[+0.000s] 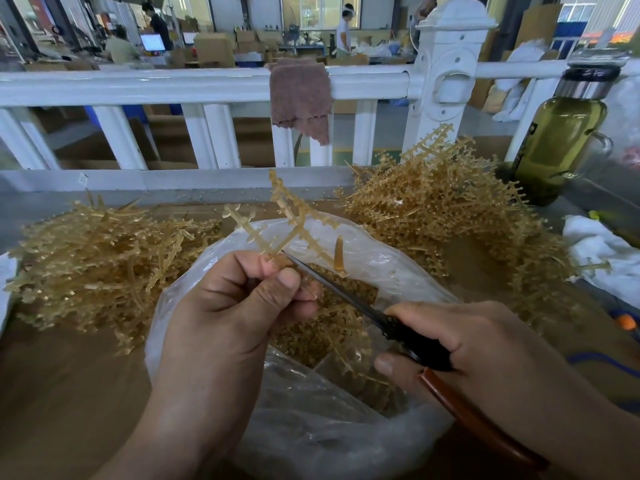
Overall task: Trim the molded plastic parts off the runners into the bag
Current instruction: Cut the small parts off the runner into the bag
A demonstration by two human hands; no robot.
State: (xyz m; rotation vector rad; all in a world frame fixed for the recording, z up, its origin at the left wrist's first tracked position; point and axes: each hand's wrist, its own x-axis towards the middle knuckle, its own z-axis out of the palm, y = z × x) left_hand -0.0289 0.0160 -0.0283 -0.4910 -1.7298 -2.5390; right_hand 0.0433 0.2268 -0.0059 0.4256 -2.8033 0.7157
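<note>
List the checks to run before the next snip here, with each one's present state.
1. Grip on the runner by the left hand: ok.
2. Hold on the scissors by the right hand: ok.
3. Mouth of the bag open under the runner: ok.
4. Scissor tip at the runner: ok.
5. Left fingertips clear of the blades: cannot tell, the tip sits right beside them.
6. Parts on the runner to cut: ok.

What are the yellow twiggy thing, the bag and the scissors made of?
Twiggy runner: translucent amber plastic, apparently; light shows through. Bag: thin clear plastic film, crinkled, glossy. Scissors: dark blades, probably metal; smooth reddish-brown handle, maybe plastic-coated.
</note>
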